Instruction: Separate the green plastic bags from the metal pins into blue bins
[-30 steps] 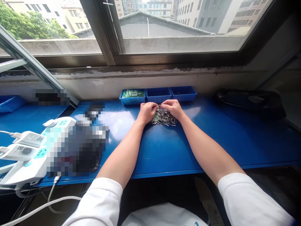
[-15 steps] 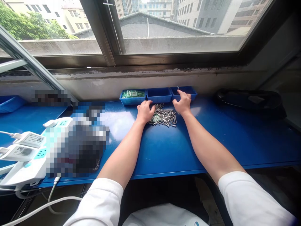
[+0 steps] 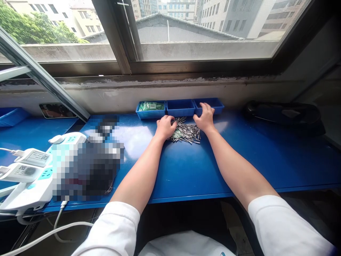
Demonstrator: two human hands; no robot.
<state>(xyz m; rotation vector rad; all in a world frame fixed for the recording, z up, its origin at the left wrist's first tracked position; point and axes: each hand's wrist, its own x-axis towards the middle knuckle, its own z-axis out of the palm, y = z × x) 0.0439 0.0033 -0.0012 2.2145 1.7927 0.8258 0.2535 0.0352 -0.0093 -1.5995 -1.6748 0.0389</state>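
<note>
A heap of thin, shiny metal rods lies on the blue table, with a bit of pale green showing among them; their exact kind is too small to tell. At the heap's left edge rests my left hand, fingers bent and thumb apart from them, with no held piece visible. My right hand is over the front of the right blue bin, its thumb and fingers spread and nothing seen between them. Beside that bin stand the middle blue bin and the left blue bin, which contains green packets.
On the left are a white power strip with plugs and cables, and a blurred dark object. A metal frame bar slants down near a phone. A dark bag lies at right, below the window.
A small metal rod, earlier at my right fingertips above the right bin, is out of sight now. My right hand has drawn slightly left and its fingers are apart; my left hand has barely moved.
</note>
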